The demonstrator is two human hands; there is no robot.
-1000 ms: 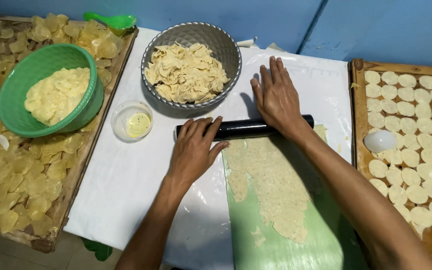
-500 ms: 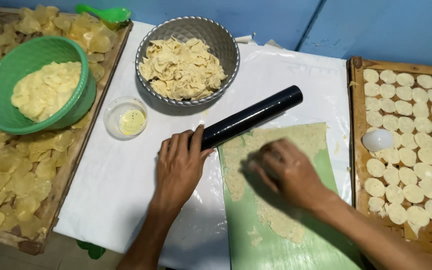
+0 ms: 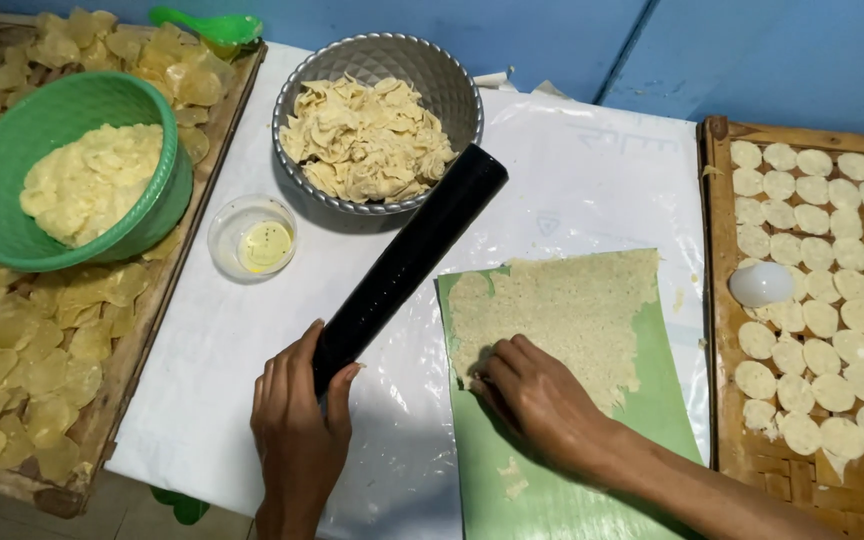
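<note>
Black and glossy, the cylindrical rolling pin [image 3: 410,262] lies slanted on the white plastic sheet [image 3: 572,180], its lower end clasped in the left hand [image 3: 297,430]. Beside it, grainy pale dough [image 3: 562,315], rolled thin, covers a smooth green mat [image 3: 552,490]. The right hand [image 3: 537,400] rests on the dough's ragged left edge, fingers curled down loosely, clamping nothing.

We see an evenly lit, fairly bright scene under soft overhead light. The metal bowl [image 3: 377,125] casts a soft shadow toward us on the white sheet [image 3: 592,180], which shows faint glare. Focus stays sharp, with slight softness at the edges.
</note>
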